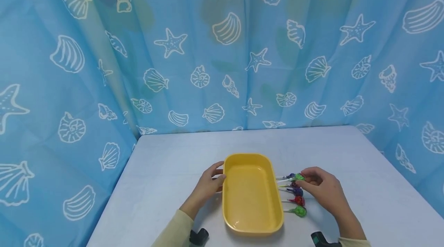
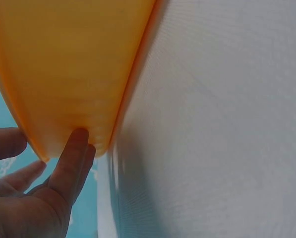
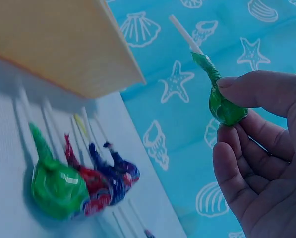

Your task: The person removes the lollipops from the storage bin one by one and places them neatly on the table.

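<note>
My right hand (image 1: 326,191) pinches a green-wrapped lollipop (image 3: 226,105) between thumb and fingers. Its white stick points up and away in the right wrist view, and it is held above the table. Under and beside that hand several lollipops lie in a row, sticks toward the tray: a green one (image 1: 300,211) nearest, then a red one (image 1: 298,200), a blue one (image 1: 297,192) and others partly covered. Along the left side of the yellow tray (image 1: 253,197), my left hand (image 1: 209,183) rests with fairly straight fingers (image 2: 74,158) touching its outer wall.
A white-covered table (image 1: 173,154) bears the tray. Blue curtains (image 1: 194,46) with shell and starfish prints stand behind it and along both sides. Dark wrist devices (image 1: 199,237) show near both forearms.
</note>
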